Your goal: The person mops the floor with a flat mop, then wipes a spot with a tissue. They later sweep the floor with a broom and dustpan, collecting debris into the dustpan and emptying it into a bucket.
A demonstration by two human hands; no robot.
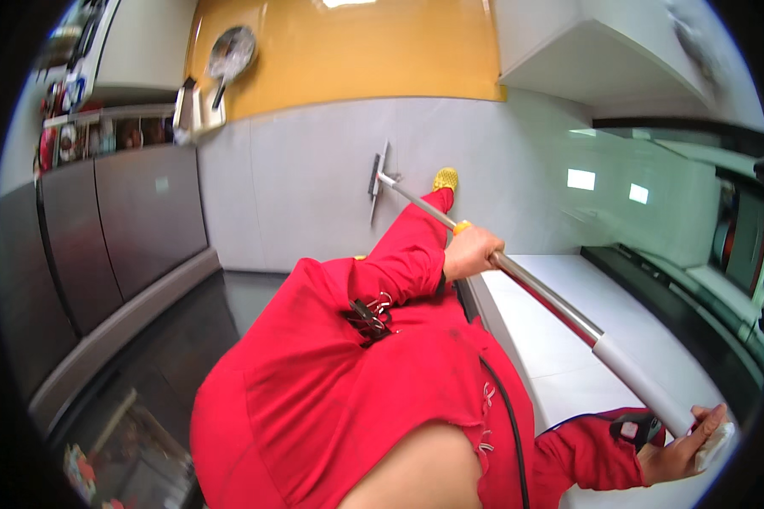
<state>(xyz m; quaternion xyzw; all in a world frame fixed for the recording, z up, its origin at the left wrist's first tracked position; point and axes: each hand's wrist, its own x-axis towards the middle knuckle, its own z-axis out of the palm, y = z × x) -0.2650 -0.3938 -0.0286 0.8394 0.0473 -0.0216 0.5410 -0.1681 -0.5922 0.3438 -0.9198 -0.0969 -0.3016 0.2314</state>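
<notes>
My left hand (474, 252) is wrapped round the middle of a long-handled floor squeegee (552, 297), close to a yellow collar on its metal pole. At the lower right, my right hand (681, 450) grips the pale grey sleeve at the pole's top end. Something white (715, 447) shows beside the right fingers; I cannot make out whether it is a cloth or part of the handle. The narrow squeegee head (378, 180), with a dark bar and a grey blade, is down on the grey tiled floor (306, 170), left of my yellow shoe (446, 179).
Beyond the tiles is a shiny yellow-orange floor area (356, 59). A wrapped pan (232, 53) stands at the far left by dark cabinets (148, 216). To the right are a white counter (560, 322) and a green glossy panel (628, 204). A black cable (514, 416) hangs along my red clothing.
</notes>
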